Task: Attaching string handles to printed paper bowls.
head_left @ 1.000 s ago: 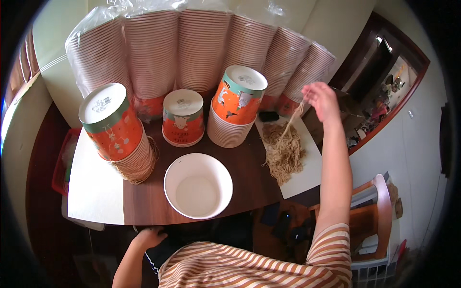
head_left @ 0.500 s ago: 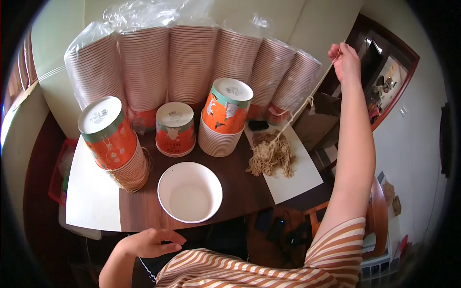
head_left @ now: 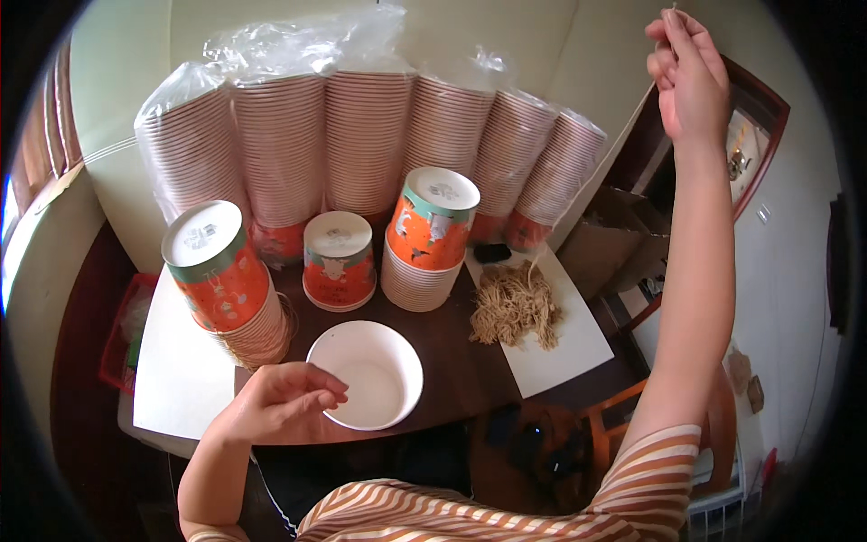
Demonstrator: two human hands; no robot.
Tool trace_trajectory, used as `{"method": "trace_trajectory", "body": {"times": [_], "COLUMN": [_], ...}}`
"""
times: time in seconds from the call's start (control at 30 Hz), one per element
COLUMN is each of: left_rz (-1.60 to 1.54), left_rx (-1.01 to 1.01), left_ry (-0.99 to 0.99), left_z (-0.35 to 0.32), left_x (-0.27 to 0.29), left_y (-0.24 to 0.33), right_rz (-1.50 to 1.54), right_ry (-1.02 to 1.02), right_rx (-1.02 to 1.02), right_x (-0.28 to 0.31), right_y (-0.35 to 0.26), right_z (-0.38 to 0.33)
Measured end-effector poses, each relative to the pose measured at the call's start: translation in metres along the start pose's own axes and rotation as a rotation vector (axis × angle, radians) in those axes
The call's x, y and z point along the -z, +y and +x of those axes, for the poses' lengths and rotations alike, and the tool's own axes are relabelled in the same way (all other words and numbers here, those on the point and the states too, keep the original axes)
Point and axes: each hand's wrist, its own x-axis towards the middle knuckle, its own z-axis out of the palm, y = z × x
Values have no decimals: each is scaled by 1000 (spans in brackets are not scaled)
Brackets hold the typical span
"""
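Pale thin string (head_left: 591, 185), taut from tan pile (head_left: 515, 307) to pinching right-hand fingers (head_left: 673, 41).

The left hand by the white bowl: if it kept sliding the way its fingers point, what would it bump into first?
Most likely the white bowl. The left hand rests beside its rim, fingers curled toward it and perhaps already touching; depth is hard to judge.
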Motion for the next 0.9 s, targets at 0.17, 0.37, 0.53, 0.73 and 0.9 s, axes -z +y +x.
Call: {"method": "trace_trajectory", "body": {"times": [0.17, 0.37, 0.53, 0.73, 0.9], "left_rz": [-30, -68, -101, -309, -230], "left_rx": [-31, -138, -4, 209, 221], "left_ry": [81, 190, 87, 83, 66], "left_z": [19, 19, 22, 11, 3], "left_x": [-6, -15, -41, -50, -49], "left_y": [-2, 2, -14, -38, -46], "right_rz": [-118, -178, -248, -261, -370], "right_ry": [-126, -885, -1033, -953, -979], "right_rx": [288, -159, -295, -50, 224], "right_x": [-28, -46, -21, -17, -17], "right_y": [-48, -16, 19, 32, 34], "right_z": [-38, -147, -266, -326, -340]}}
